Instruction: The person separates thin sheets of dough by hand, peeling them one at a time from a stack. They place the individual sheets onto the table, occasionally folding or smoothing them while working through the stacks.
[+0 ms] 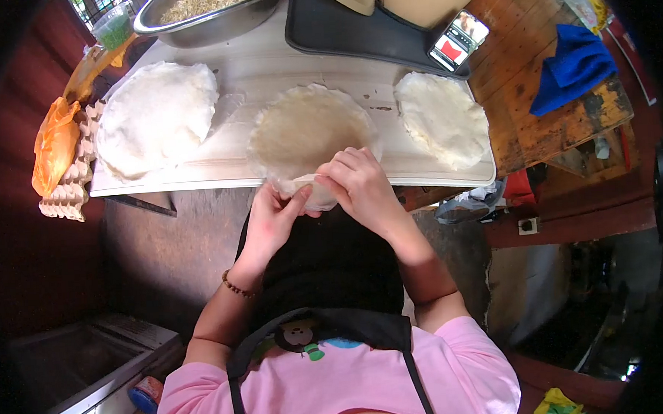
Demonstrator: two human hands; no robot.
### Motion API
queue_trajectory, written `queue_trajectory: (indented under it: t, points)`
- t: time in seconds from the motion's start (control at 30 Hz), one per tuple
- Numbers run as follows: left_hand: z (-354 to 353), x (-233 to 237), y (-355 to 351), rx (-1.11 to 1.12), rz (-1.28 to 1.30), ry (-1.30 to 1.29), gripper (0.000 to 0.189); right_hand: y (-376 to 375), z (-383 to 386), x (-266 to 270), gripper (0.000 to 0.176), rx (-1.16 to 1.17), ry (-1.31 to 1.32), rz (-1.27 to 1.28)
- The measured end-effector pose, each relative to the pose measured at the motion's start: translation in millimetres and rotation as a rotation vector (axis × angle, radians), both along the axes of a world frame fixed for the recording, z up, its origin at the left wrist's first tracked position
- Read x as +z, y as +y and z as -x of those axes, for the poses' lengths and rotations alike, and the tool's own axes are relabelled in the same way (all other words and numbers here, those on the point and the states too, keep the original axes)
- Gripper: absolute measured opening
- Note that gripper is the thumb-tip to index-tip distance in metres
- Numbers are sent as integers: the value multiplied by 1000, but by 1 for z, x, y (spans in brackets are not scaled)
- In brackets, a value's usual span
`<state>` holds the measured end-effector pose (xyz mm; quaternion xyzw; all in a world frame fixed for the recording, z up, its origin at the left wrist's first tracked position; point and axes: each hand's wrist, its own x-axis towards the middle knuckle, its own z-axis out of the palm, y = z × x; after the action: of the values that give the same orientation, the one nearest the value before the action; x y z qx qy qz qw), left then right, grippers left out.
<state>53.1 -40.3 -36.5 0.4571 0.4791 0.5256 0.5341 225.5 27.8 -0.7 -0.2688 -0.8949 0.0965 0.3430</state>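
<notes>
Thin, pale round wrappers lie on the white tabletop (244, 148). The middle wrapper (309, 126) is right in front of me, near the table's front edge. My left hand (274, 218) pinches a whitish wrapper edge (320, 198) between thumb and fingers, just off the table's edge. Close beside it, my right hand (354, 185) is bent over the same edge, thumb and fingers closed on it. A wider pile of wrappers (157, 118) sits to the left. Another pile of wrappers (445, 121) is at the right, with an uneven, folded-looking rim.
A metal bowl of bean sprouts (217, 34) stands at the back left. Behind the wrappers is a black tray (339, 38) with a tan container (422, 3) and a phone (459, 42). Egg cartons (72, 195) and an orange bag (55, 145) flank the left; a blue cloth (573, 67) lies right.
</notes>
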Motion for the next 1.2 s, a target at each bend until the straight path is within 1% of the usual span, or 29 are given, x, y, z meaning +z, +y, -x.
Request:
queue_trajectory:
  t: [0.07,0.13,0.17,0.23,0.33,0.43,0.57,0.63,0.77,0.83,0.87,0.93,0.97,1.03,1.07,1.13,1.17,1.2]
  points:
    - [1,1,-1,-5,-20,19,20,5,3,3,9,-7,10,3]
    - [3,1,-4,41,-44,39,18,11,5,9,6,-65,97,10]
    - [3,2,-4,44,-49,41,18,14,7,11,6,-62,99,6]
    - [5,6,-5,31,10,56,16,18,8,15,6,-97,142,39]
    - [13,-1,-3,8,-20,114,17,23,11,17,6,-127,198,-13]
    - [14,5,-2,8,1,101,19,31,9,18,5,-189,212,5]
    - [17,14,-1,-4,-7,130,19,40,7,23,5,-191,248,-32]
    - [18,20,0,-14,12,133,20,39,5,26,4,-255,229,21]
    - [17,23,4,16,-38,143,20,34,3,26,5,-250,217,-20]
    - [18,31,9,132,-119,619,24,25,1,29,8,-213,183,150]
    - [17,34,13,133,-121,618,24,22,1,27,8,-212,183,148]
    - [12,40,24,369,-184,809,30,18,1,24,9,-184,126,168]
    - [15,35,31,403,-207,863,33,17,2,23,9,-185,127,164]
    - [17,28,40,399,-243,882,33,16,6,24,9,-225,32,46]
    - [17,28,43,394,-278,903,32,17,10,25,9,-227,34,40]
    - [14,34,42,368,-309,907,32,18,19,28,10,-219,8,-69]
    - [13,36,41,342,-332,911,31,20,22,29,10,-219,11,-69]
    - [14,35,42,343,-333,914,31,23,26,30,10,-179,-58,-39]
